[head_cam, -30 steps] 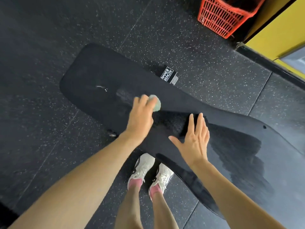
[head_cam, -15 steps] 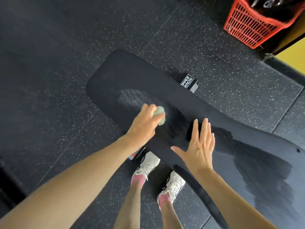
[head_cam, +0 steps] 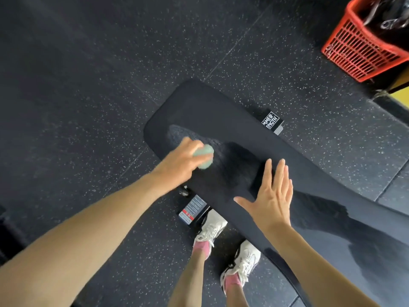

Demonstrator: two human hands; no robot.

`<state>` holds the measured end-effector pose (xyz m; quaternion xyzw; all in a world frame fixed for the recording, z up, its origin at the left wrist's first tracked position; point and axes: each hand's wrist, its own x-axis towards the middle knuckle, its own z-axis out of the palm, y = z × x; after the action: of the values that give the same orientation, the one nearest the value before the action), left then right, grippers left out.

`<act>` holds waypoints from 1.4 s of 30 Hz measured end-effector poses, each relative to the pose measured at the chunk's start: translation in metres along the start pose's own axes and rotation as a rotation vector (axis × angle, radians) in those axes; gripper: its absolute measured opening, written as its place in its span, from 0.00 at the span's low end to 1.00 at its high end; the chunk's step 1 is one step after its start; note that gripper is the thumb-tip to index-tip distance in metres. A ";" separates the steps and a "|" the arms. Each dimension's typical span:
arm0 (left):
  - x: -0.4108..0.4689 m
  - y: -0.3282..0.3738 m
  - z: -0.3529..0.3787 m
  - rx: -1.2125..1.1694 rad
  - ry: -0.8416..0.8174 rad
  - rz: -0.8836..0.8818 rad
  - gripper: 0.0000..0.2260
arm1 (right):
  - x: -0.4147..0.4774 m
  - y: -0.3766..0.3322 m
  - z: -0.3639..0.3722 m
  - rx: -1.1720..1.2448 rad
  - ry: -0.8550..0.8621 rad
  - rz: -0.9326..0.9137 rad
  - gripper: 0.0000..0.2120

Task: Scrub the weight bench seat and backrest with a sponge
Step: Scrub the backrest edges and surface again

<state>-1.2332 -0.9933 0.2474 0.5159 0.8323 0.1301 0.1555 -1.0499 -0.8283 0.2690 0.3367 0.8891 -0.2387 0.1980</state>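
- Speckled black rubber floor (head_cam: 88, 85), laid in big tiles with thin seams, fills most of the view.
- On it stands a weight bench whose long black bench pad (head_cam: 221, 111) runs from the upper middle down to the lower right edge.
- A pale green sponge (head_cam: 204, 156) sits on the pad near its rounded far end, close to the pad's left edge.
- The left hand (head_cam: 179, 161) grips the sponge from above, with the fingers curled over it and holding it against the pad. The hand is slightly blurred.
- The right hand (head_cam: 271, 196) lies flat on the pad with straight fingers close together and the thumb spread wide. It holds nothing and rests to the right of the sponge, apart from it.
- Between the two hands the pad shows a darker wet patch (head_cam: 234, 167). A second glossy wet stretch (head_cam: 332, 218) lies farther right along the pad.
- Just past the pad's far edge, a black plate (head_cam: 270, 120) bears white letters, partly hidden.
- Under the near edge, a sticker (head_cam: 192, 209) with a red band shows on the frame.
- Two white shoes (head_cam: 210, 231) with pink socks stand on the floor beside the pad's near edge.
- A red plastic basket (head_cam: 363, 47) stands at the upper right with dark metal pieces inside it.
- A yellow strip (head_cam: 400, 89) shows just below the basket.
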 end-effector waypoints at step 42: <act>0.103 -0.032 -0.025 -0.100 0.264 -0.489 0.25 | 0.002 0.022 -0.017 0.107 0.459 0.512 0.14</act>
<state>-1.3119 -0.9161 0.2456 0.2699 0.9377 0.1958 0.0977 -1.0392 -0.8029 0.2752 0.6035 0.7835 -0.1457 0.0283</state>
